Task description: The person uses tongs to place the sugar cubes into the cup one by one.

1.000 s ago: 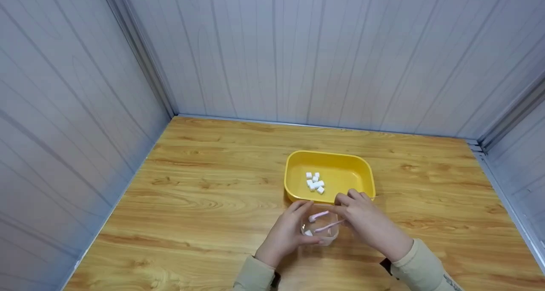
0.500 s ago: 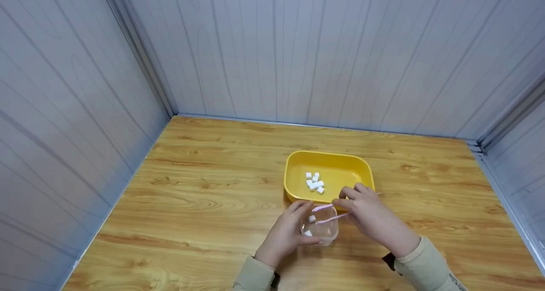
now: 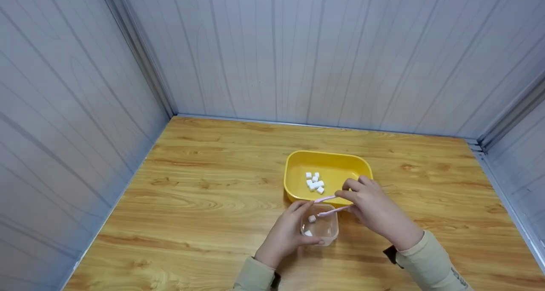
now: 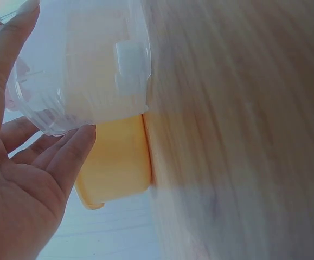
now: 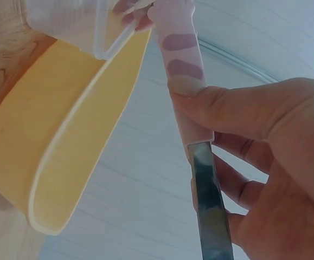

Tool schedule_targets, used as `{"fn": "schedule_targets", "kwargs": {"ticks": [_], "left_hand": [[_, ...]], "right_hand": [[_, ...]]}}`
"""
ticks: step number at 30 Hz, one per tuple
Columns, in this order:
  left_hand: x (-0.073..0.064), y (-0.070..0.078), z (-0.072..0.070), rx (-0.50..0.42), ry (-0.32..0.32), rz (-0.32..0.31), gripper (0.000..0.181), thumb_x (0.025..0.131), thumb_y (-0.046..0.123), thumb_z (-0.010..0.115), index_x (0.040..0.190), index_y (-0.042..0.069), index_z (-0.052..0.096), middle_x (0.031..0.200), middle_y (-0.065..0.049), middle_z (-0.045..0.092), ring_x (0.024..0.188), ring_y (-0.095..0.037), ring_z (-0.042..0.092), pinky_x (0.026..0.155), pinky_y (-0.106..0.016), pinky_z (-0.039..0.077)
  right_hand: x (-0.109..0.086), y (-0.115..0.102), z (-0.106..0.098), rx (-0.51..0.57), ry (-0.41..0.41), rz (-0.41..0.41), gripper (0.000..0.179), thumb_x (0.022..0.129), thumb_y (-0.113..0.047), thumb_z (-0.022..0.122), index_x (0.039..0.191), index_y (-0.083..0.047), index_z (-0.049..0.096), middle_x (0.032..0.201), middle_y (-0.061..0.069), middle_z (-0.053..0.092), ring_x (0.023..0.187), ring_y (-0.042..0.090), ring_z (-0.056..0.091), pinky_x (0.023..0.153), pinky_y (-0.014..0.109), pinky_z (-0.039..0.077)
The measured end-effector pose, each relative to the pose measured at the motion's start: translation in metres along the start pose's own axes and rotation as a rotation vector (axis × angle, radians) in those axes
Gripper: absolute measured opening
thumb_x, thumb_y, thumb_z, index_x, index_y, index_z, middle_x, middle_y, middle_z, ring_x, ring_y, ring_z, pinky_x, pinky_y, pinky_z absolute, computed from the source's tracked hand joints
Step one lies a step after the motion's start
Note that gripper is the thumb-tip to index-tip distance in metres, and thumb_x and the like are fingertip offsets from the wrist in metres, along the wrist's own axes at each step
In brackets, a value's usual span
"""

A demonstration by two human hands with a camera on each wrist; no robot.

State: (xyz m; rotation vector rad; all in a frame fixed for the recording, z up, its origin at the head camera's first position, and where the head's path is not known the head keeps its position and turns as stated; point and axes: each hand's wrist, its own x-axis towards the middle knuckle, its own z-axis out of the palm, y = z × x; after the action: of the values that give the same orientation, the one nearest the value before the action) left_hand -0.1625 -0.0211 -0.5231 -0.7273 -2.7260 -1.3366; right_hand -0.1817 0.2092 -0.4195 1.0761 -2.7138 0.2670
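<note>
My left hand (image 3: 284, 231) grips a clear plastic container (image 3: 330, 236), its thumb on the near side and fingers on the far side. Two white cubes (image 3: 312, 219) lie inside; the left wrist view shows them blurred through the wall. In my right hand (image 3: 375, 209) is a pair of tongs (image 3: 328, 212) with pink arms and a metal strip (image 5: 206, 189), pinched between thumb and fingers. The tong tips stand apart above the container's far rim, with nothing between them. Just beyond is a yellow basin (image 3: 294, 195), with several white cubes (image 3: 315, 183) toward its left side.
The wooden tabletop (image 3: 204, 188) extends to both sides of the basin and container. Pale panelled walls (image 3: 298, 56) stand at the back, left and right of the table.
The tongs have spread and let go of a white cube, which now rests in the container. My right hand has risen away toward the yellow basin; the left hand has stayed put.
</note>
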Motion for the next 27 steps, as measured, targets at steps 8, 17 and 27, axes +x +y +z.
{"fn": "schedule_targets", "kwargs": {"ticks": [8,17,27], "left_hand": [[0.001,0.0,0.001,-0.029,-0.01,-0.023,0.094,0.065,0.039,0.087,0.142,0.007,0.045,0.134,0.005,0.047,0.121,-0.01,0.046,0.105,-0.03,0.037],[0.002,0.001,0.0,-0.04,-0.012,-0.044,0.093,0.064,0.04,0.086,0.141,0.006,0.046,0.133,0.006,0.047,0.12,-0.01,0.046,0.105,-0.029,0.037],[0.001,0.0,0.0,-0.017,-0.007,-0.021,0.092,0.065,0.039,0.087,0.141,0.005,0.047,0.133,0.004,0.048,0.119,-0.011,0.047,0.104,-0.029,0.038]], "right_hand": [[0.003,0.005,-0.004,0.002,0.013,0.018,0.039,0.071,-0.003,0.083,0.107,-0.013,0.072,0.098,0.0,0.055,0.083,0.02,0.042,0.071,0.034,0.041],[0.005,0.01,-0.004,-0.022,0.004,0.067,0.041,0.07,-0.002,0.083,0.108,-0.012,0.072,0.099,0.003,0.057,0.087,0.023,0.045,0.073,0.037,0.043],[0.008,0.021,0.0,-0.036,-0.014,0.09,0.04,0.071,-0.002,0.083,0.109,-0.011,0.071,0.1,0.005,0.058,0.087,0.024,0.047,0.071,0.04,0.045]]}}
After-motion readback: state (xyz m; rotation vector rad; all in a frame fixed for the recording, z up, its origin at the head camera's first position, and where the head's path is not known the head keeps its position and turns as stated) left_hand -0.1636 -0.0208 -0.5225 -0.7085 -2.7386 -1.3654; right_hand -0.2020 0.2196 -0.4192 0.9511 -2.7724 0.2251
